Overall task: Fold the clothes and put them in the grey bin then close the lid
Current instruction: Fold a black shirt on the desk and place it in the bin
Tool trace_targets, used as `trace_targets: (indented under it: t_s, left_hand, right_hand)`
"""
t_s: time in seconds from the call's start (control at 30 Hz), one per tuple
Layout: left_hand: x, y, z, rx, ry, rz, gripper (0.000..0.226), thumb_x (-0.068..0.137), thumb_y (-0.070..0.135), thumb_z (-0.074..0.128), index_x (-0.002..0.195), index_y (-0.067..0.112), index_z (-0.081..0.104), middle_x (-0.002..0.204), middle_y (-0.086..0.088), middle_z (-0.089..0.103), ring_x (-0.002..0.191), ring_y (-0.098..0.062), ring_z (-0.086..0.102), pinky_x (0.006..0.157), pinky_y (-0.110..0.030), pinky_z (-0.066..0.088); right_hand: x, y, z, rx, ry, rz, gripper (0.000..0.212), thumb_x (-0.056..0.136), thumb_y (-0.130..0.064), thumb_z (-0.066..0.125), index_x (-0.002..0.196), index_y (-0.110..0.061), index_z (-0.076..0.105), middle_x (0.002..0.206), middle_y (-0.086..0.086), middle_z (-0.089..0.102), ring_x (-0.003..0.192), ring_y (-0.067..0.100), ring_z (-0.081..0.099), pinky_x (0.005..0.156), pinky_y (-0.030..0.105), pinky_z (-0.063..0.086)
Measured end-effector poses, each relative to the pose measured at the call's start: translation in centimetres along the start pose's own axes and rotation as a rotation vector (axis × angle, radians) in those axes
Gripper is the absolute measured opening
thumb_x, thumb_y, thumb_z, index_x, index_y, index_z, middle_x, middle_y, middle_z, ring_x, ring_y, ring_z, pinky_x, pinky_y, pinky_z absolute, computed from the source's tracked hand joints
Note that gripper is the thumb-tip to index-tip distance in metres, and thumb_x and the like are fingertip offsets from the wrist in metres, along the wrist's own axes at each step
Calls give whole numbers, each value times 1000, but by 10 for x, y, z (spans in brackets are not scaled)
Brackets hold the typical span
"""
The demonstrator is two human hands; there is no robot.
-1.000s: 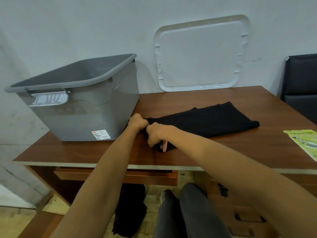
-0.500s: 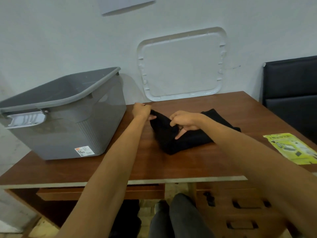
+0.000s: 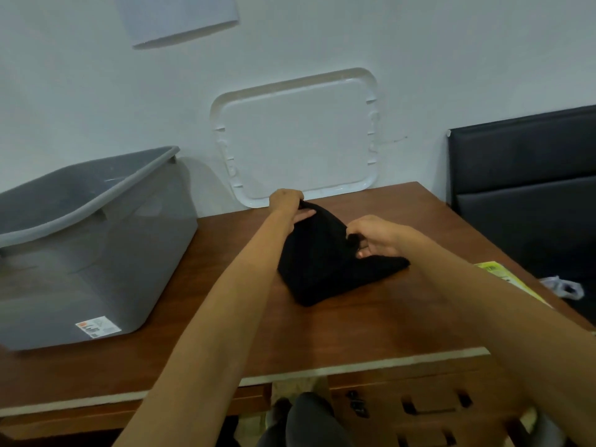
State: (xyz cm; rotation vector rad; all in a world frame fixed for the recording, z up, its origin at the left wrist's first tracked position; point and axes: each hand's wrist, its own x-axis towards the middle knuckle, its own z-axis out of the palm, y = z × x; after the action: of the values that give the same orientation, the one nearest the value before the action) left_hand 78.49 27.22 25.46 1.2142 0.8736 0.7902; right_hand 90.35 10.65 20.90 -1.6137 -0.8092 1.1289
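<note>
The brown wooden surface point(image 3: 371, 317) carries everything, and that suits the job: flat room to fold on, with the container right alongside. To your left stands the big grey plastic bin point(image 3: 96, 253), open-topped. It is near the cloth but not touching it, so the drop should be a short swing across.

Behind, the translucent white plastic lid point(image 3: 300, 140) leans upright against the wall with its bottom edge down at the surface. It is parked out of the folding area yet within reach for the closing step. Off to your right is a black padded chair point(image 3: 522, 188), which has no part in this.

Now the centre. The black fabric garment point(image 3: 319, 266) lies on the surface between bin and chair, bunched into a thick wedge with one flap raised off the layer below. That lift is yours. Your left hand point(image 3: 285, 203) has its fingers curled over the far corner of the cloth, close to the lid's base, clamping it. Your right hand point(image 3: 375, 235) pinches the right-hand edge, fingertips tucked into the fabric.

Two grips on one flap read to me as a fold in mid-carry, held at both ends so it lands square. I can't see any cloth inside the bin from here, so stowing and lidding look to be left.

Smallest of all is a yellow-green paper leaflet point(image 3: 503, 275) at the right edge, well apart from the cloth.
</note>
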Motion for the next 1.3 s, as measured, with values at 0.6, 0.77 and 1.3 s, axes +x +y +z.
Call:
trace_targets:
  t_s: [0.6, 0.77, 1.3]
  left_hand:
    - [28, -67, 85, 130, -202, -100, 37, 98, -3, 58, 134, 2, 55, 115, -17, 65, 98, -30, 71, 80, -35, 64]
    - [28, -81, 74, 227, -115, 99, 33, 102, -4, 45, 124, 8, 65, 117, -13, 70, 98, -22, 71, 83, -33, 63]
    - [32, -122, -2, 1547, -136, 73, 67, 104, 64, 12, 163, 38, -4, 170, -18, -7, 155, -45, -5, 124, -62, -2]
  right_hand:
    - [-14, 39, -73, -184, 221, 194, 18, 97, 2, 52, 110, 9, 63, 98, 23, 69, 72, 26, 72, 57, 30, 57]
    - [-16, 32, -69, -308, 301, 269, 22, 101, -2, 49, 122, 3, 55, 108, 22, 67, 75, 28, 75, 58, 32, 60]
    - [62, 55, 29, -1282, 238, 90, 73, 103, -67, 10, 164, -30, -1, 172, 8, -6, 158, 33, -7, 123, 61, -8]
